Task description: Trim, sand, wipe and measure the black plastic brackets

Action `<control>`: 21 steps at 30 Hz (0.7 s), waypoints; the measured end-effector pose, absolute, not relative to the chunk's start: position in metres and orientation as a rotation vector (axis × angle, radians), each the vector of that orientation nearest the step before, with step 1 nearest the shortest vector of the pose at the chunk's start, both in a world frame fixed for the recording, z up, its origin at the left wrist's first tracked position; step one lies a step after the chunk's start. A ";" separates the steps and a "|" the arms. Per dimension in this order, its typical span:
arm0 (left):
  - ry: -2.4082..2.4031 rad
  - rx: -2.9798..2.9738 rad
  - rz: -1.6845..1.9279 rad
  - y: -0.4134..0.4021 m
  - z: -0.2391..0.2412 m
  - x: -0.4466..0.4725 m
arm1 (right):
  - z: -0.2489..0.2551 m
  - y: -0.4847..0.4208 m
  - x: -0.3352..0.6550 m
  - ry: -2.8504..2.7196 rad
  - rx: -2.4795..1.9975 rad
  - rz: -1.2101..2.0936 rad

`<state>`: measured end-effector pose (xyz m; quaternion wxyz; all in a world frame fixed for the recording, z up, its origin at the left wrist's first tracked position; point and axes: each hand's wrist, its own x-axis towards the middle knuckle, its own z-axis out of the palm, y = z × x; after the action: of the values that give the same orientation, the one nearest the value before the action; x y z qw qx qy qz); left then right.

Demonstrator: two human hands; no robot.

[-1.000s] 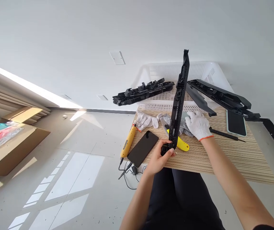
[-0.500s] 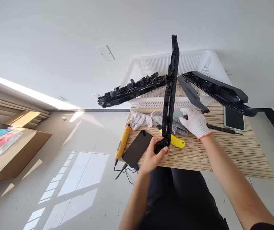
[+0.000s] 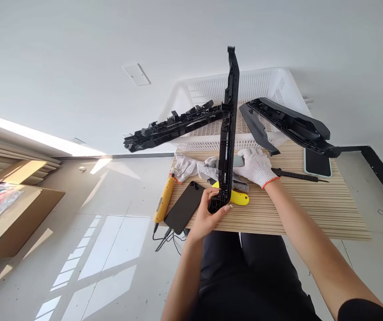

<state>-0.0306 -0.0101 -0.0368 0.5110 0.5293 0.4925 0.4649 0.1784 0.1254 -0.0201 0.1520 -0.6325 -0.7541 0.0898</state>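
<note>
My left hand (image 3: pixel 208 213), bare, is closed round the lower end of a long black plastic bracket (image 3: pixel 228 129) that stands almost upright over the wooden table (image 3: pixel 312 209). My right hand (image 3: pixel 256 166) wears a white knit glove and rests on a grey glove (image 3: pixel 236 180) and a small grey object just behind the bracket; its fingers are curled there. A yellow utility knife (image 3: pixel 236 197) lies beside the bracket's foot. A black phone (image 3: pixel 185 207) lies left of my left hand.
A white plastic basket (image 3: pixel 278 87) stands at the back, with two black plastic parts (image 3: pixel 171 127) (image 3: pixel 288 122) lying across it. A yellow electric screwdriver (image 3: pixel 163 199), white gloves (image 3: pixel 185 167), a black rod (image 3: pixel 295 175) and a second phone (image 3: pixel 317 162) lie on the table. A cardboard box (image 3: pixel 14 214) sits far left.
The view has shifted, so everything sits further left and higher in the picture. My left hand keeps the bracket upright, and my gloved right hand stays on the grey glove.
</note>
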 end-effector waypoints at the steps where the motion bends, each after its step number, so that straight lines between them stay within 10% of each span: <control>1: 1.159 1.228 1.132 -0.011 -0.038 -0.030 | -0.021 0.126 0.178 -2.145 -1.838 0.276; 21: 1.138 1.126 1.245 -0.006 -0.036 -0.026 | -0.008 0.008 0.189 -0.946 -1.156 1.312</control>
<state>-0.0261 -0.0062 -0.0362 0.5285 0.4715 0.4763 0.5210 0.1890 0.0076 -0.0080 0.5453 -0.4874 -0.3991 0.5530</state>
